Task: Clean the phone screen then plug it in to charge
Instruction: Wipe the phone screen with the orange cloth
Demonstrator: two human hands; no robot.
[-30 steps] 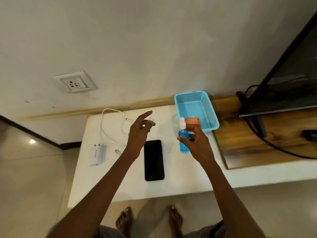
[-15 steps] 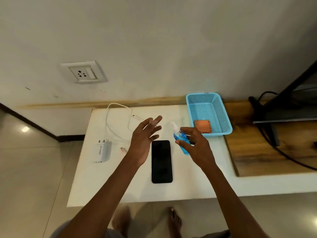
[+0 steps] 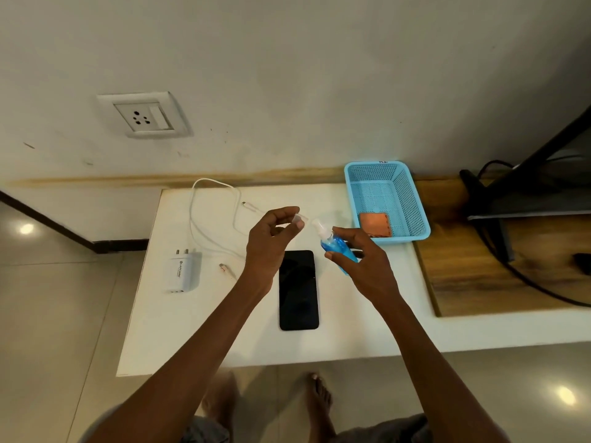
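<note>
A black phone (image 3: pixel 298 290) lies screen up on the white table (image 3: pixel 351 334). Above its top end my right hand (image 3: pixel 364 266) grips a small blue spray bottle (image 3: pixel 337 246), tilted with its white nozzle toward the upper left. My left hand (image 3: pixel 271 244) pinches the bottle's clear cap (image 3: pixel 302 218) between thumb and fingertips, just left of the nozzle and apart from it. A white charger adapter (image 3: pixel 181 272) lies at the table's left with a white cable (image 3: pixel 211 219) looped behind it. An orange cloth (image 3: pixel 374 224) rests inside a blue basket (image 3: pixel 412 199).
A wall socket (image 3: pixel 144 115) sits in the wall above the table's left side. To the right is a wooden shelf (image 3: pixel 479 270) with a dark TV stand and black cables (image 3: pixel 511 266). My bare feet show on the tiled floor below the table edge.
The bottle went from upright to tilted left in my right hand. My left fingers curled back onto the cap near the nozzle. The view shifted left.
</note>
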